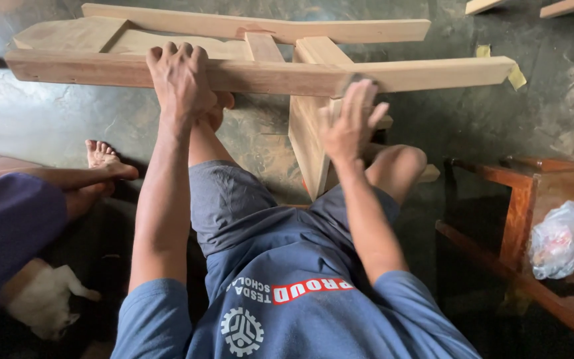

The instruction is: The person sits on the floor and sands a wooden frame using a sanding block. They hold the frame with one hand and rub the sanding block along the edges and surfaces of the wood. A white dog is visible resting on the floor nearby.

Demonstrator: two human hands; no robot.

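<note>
The bare wooden frame (260, 70), stiff and likely weighty, lies across the seated person's knees above the concrete floor (48, 119), left hand (181, 80) clamped over its front rail, right hand (350, 123) pressed open-fingered against that rail, the best hold.

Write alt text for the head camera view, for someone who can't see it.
Seen from above, a seated person's left hand grips a pale wooden frame while the right hand presses a small grey pad, possibly sandpaper, against its front rail. Another person's bare feet rest at the left, and a crumpled plastic bag sits on a brown wooden piece at the right.
</note>
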